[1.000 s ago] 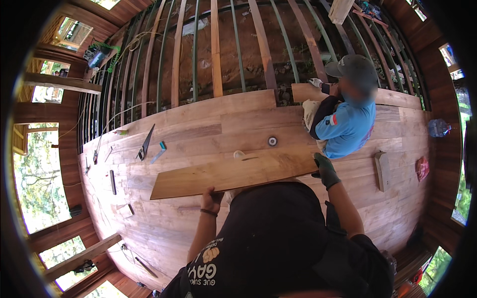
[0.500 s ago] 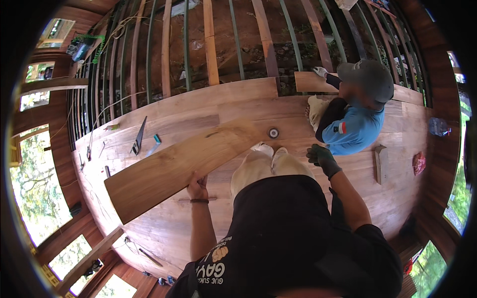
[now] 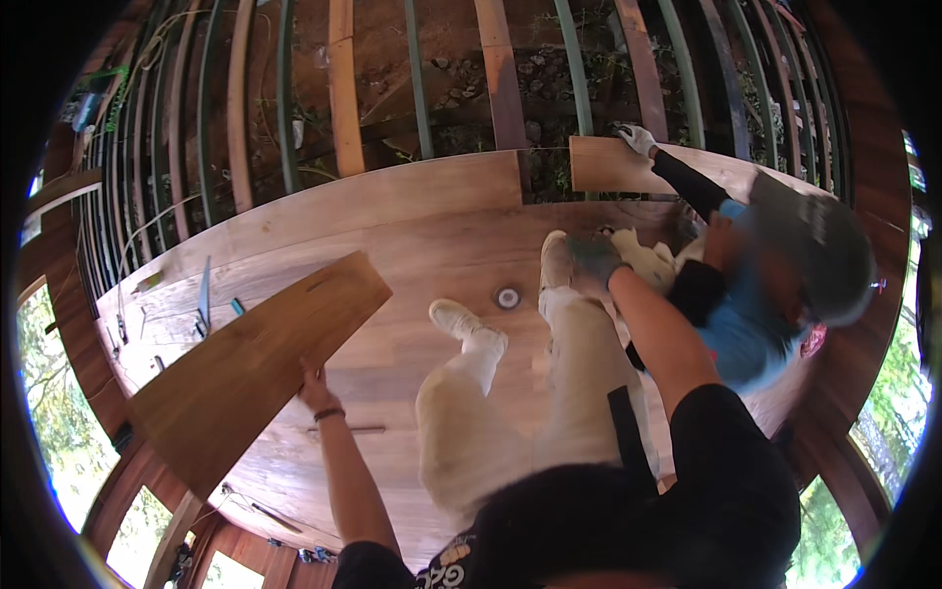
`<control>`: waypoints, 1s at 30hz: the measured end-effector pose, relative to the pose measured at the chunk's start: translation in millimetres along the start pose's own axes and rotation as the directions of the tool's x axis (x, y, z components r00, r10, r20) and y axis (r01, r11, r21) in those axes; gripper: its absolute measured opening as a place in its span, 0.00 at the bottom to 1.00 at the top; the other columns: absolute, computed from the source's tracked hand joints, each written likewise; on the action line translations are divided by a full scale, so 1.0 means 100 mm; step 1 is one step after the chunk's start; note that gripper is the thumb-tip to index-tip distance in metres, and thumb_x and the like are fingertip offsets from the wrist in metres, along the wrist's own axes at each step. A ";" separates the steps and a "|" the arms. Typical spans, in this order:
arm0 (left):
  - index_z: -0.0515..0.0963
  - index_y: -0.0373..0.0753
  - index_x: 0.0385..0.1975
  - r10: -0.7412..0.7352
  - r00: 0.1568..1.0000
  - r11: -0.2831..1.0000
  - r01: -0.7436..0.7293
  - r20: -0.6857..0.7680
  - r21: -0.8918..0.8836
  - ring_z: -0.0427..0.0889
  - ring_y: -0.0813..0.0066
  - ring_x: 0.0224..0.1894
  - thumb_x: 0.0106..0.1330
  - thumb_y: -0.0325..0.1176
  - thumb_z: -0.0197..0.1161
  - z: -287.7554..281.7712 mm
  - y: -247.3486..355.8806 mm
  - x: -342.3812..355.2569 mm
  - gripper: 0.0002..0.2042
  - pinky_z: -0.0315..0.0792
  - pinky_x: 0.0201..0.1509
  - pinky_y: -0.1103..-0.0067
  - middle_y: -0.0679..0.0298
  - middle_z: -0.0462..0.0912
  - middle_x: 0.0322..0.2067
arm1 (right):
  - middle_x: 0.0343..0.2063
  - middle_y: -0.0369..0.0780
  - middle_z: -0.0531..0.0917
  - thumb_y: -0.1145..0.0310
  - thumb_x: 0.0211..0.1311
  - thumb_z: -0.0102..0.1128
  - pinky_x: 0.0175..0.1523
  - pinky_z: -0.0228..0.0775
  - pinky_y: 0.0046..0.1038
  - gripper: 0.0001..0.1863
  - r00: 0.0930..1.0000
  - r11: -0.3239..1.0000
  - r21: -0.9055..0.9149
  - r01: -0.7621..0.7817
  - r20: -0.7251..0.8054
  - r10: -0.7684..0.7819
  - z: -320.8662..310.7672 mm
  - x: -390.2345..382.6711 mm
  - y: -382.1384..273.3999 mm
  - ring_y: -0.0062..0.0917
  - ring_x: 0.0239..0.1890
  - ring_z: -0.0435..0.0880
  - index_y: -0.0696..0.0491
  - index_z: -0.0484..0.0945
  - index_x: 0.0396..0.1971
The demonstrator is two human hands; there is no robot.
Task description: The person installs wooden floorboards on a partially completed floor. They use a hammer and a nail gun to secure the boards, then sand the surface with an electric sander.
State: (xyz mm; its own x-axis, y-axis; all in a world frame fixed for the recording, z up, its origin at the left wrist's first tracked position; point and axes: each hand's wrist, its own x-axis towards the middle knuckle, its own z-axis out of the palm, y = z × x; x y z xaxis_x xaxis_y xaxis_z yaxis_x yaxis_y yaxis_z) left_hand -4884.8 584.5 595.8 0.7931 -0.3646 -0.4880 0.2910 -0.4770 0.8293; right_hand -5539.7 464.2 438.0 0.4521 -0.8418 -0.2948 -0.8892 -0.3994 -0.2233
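My bare left hand is closed on the lower long edge of a wide brown wooden plank. The plank slants up to the right over the floorboards. My right hand, in a dark work glove, reaches down beside my right shoe; its fingers are blurred, and whether it holds anything is not visible. A co-worker in a blue shirt crouches close on the right. The co-worker's pale-gloved hand rests on a shorter board lying at the joists.
Bare joists with open gaps over soil and stones run along the far side. A handsaw and small tools lie at the left. A small round object sits on the floor between my feet and the far boards.
The plank has swung left and tilts more steeply, with my left hand still on it. My right hand has moved forward toward my right shoe. My feet now stand apart; the co-worker appears farther right.
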 end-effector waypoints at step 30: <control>0.71 0.26 0.66 0.611 0.672 0.736 -0.677 -0.419 -0.013 0.76 0.56 0.66 0.69 0.36 0.73 0.82 -1.47 1.50 0.31 0.71 0.73 0.62 0.50 0.72 0.69 | 0.57 0.48 0.85 0.47 0.78 0.41 0.69 0.69 0.48 0.26 0.936 0.945 -0.160 -0.284 0.166 0.310 2.65 2.41 4.43 0.45 0.63 0.81 0.44 0.82 0.59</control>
State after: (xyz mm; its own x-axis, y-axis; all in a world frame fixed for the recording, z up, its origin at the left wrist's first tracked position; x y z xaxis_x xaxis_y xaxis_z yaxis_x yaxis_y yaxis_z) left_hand -4852.6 534.2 377.9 0.9349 -0.2007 0.2927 -0.3157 -0.0934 0.9443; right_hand -5805.8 180.4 22.1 0.1595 -0.8518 -0.4991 -0.9804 -0.1961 0.0214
